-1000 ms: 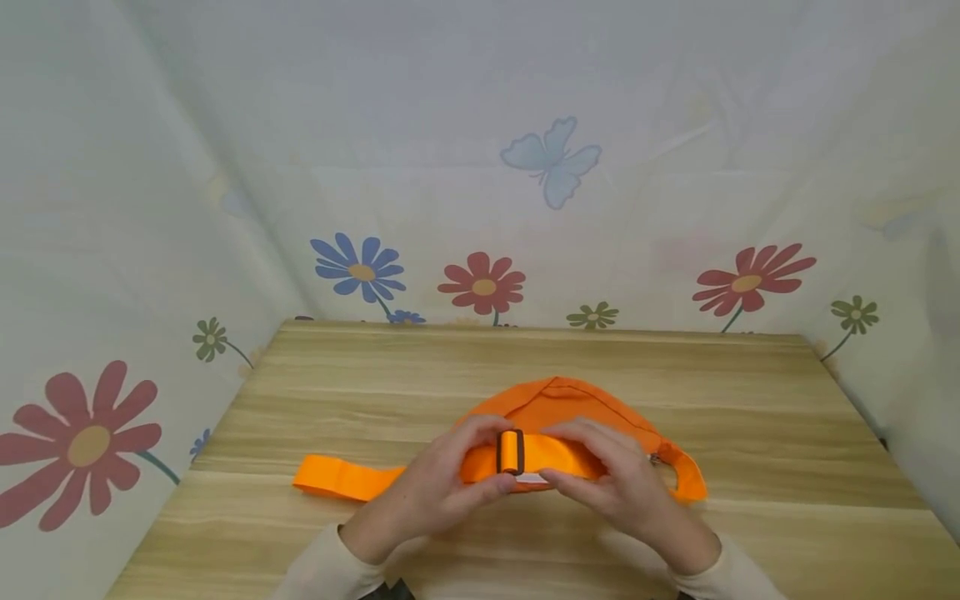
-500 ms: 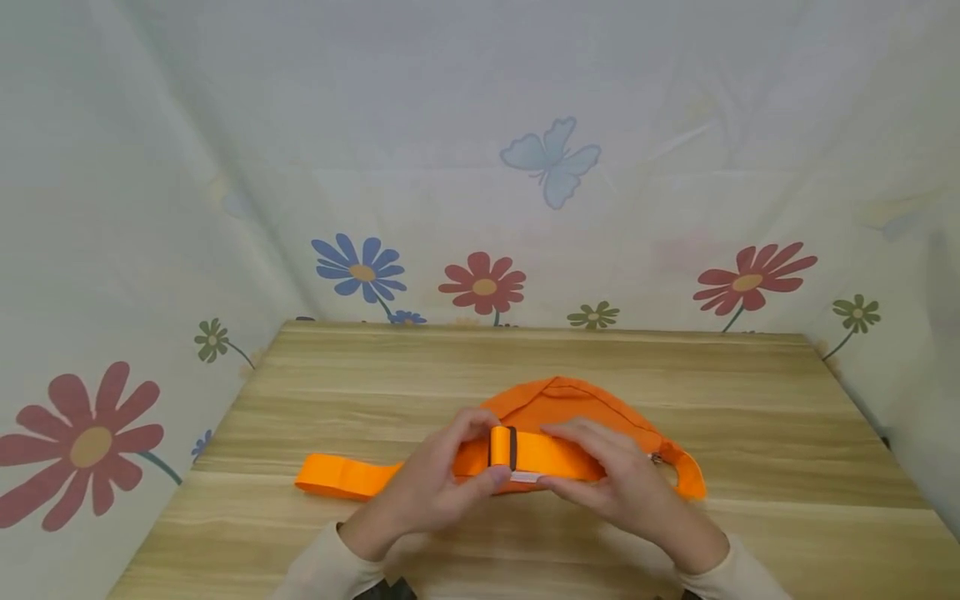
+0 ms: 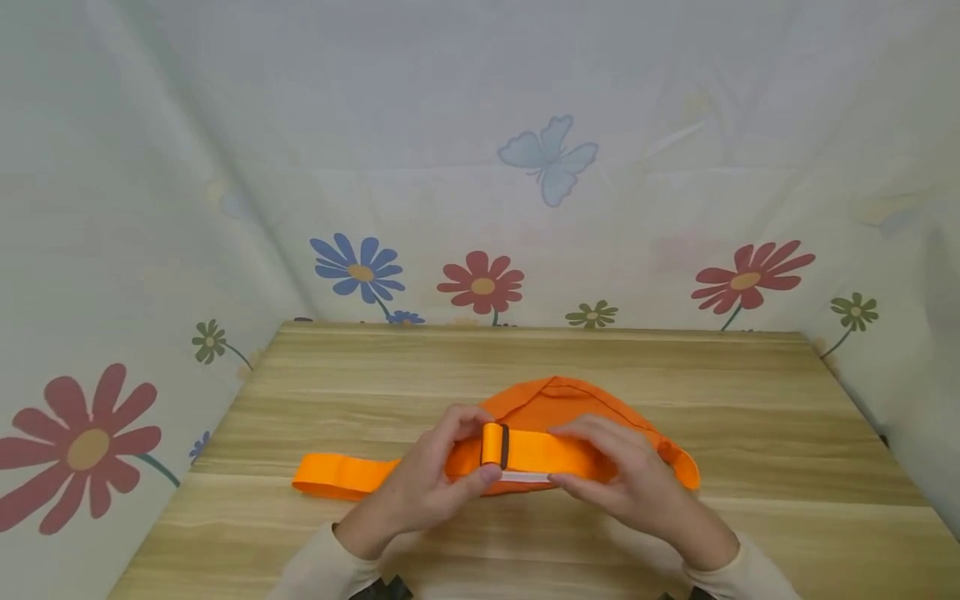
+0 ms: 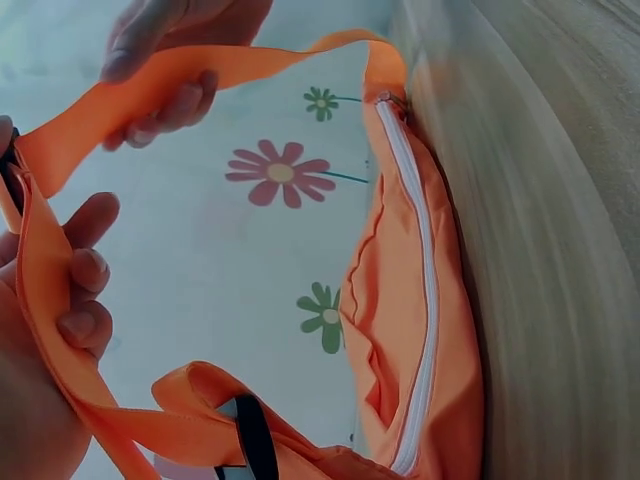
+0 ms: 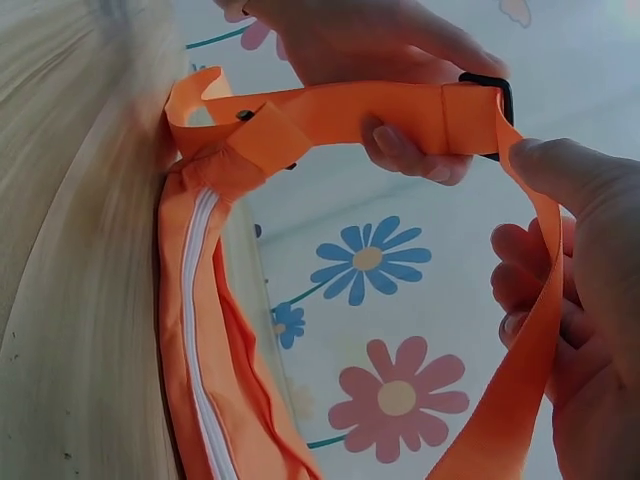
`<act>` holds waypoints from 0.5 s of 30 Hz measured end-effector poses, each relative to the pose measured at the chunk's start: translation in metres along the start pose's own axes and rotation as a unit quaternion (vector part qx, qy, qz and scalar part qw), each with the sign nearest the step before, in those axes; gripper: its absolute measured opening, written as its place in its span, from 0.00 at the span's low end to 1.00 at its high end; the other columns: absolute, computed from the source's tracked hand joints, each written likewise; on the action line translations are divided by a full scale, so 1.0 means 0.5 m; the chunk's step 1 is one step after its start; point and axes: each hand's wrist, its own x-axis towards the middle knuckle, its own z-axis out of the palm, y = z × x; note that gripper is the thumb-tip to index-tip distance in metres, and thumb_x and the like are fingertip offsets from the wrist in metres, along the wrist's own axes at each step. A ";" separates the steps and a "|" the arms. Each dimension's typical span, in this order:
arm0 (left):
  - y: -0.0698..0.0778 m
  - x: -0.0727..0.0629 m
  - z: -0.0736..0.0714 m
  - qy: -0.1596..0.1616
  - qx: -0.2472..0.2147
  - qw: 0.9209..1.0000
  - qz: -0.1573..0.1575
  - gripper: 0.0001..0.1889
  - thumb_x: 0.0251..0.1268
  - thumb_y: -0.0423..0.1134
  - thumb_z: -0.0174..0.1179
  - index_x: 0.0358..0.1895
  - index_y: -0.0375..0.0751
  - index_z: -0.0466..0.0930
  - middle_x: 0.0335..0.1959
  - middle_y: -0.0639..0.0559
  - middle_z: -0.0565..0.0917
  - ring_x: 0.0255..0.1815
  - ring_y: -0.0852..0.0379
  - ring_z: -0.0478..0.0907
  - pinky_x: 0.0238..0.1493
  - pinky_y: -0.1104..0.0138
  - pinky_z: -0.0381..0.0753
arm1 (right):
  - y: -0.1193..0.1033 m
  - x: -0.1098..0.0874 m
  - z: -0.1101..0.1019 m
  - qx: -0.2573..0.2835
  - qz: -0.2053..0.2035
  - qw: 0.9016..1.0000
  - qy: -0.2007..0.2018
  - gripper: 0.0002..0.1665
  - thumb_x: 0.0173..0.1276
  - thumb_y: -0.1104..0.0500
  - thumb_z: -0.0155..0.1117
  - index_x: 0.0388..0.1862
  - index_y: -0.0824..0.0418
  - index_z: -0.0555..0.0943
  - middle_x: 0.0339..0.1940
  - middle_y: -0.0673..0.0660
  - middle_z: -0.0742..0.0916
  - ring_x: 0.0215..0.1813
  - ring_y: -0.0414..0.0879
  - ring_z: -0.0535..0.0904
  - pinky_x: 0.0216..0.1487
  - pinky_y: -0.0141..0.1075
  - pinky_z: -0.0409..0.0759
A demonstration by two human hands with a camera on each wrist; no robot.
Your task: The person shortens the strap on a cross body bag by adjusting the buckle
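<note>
An orange waist bag lies on the wooden table, its white zipper showing in the wrist views. Its orange strap is raised in front of it, between both hands. With thumb and fingers, my left hand holds the strap right at the black slider buckle, where the webbing loops over. My right hand pinches the strap further right, thumb on one face and fingers behind. A second black buckle sits at one end of the bag, behind the left hand in the head view.
A loop of strap rests on the table at the left. Behind and beside the table hangs a pale cloth printed with flowers and a butterfly.
My left hand and the slider buckle have shifted slightly left, and more strap shows between the hands. The strap bend at the bag's right end has drawn in a little.
</note>
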 end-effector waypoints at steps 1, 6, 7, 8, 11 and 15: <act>-0.001 0.000 0.000 -0.002 -0.004 1.000 0.003 0.25 0.77 0.39 0.66 0.70 0.45 0.67 0.61 0.49 0.87 0.54 0.58 0.84 0.62 0.67 0.87 | 0.000 0.001 0.002 0.001 -0.003 1.000 0.002 0.29 0.60 0.62 0.86 0.60 0.54 0.86 0.53 0.48 0.91 0.52 0.41 0.87 0.61 0.22 0.82; 0.001 0.001 0.003 -0.008 -0.007 1.000 0.012 0.26 0.76 0.38 0.67 0.71 0.47 0.67 0.60 0.52 0.87 0.54 0.59 0.84 0.63 0.66 0.85 | -0.001 0.005 0.009 0.010 -0.019 1.000 0.007 0.28 0.61 0.61 0.85 0.60 0.55 0.86 0.53 0.50 0.92 0.51 0.42 0.87 0.59 0.23 0.83; 0.001 0.001 0.003 -0.009 -0.007 1.000 0.012 0.26 0.76 0.39 0.67 0.71 0.49 0.67 0.59 0.53 0.87 0.54 0.59 0.84 0.63 0.66 0.85 | -0.001 0.007 0.010 0.011 -0.023 1.000 0.008 0.28 0.61 0.61 0.85 0.60 0.55 0.86 0.52 0.50 0.92 0.51 0.42 0.87 0.59 0.23 0.83; 0.002 0.002 0.004 -0.011 -0.007 1.000 0.012 0.26 0.76 0.39 0.67 0.71 0.49 0.67 0.58 0.53 0.87 0.53 0.58 0.84 0.63 0.65 0.85 | -0.001 0.008 0.012 0.011 -0.033 0.999 0.011 0.28 0.62 0.60 0.85 0.60 0.55 0.86 0.52 0.51 0.92 0.51 0.43 0.88 0.59 0.23 0.83; 0.005 0.003 0.006 -0.018 -0.015 1.000 0.005 0.27 0.77 0.40 0.67 0.72 0.52 0.67 0.58 0.54 0.85 0.54 0.59 0.84 0.62 0.65 0.86 | 0.000 0.012 0.015 0.010 -0.052 0.999 0.014 0.25 0.67 0.55 0.83 0.60 0.57 0.86 0.51 0.53 0.92 0.50 0.45 0.88 0.60 0.22 0.82; 0.007 0.005 0.010 -0.023 -0.022 0.999 0.003 0.26 0.76 0.40 0.67 0.71 0.52 0.69 0.58 0.55 0.84 0.52 0.59 0.82 0.56 0.66 0.89 | -0.004 0.017 0.015 0.008 -0.060 0.998 0.008 0.24 0.68 0.52 0.81 0.60 0.56 0.86 0.51 0.52 0.93 0.50 0.45 0.89 0.60 0.22 0.83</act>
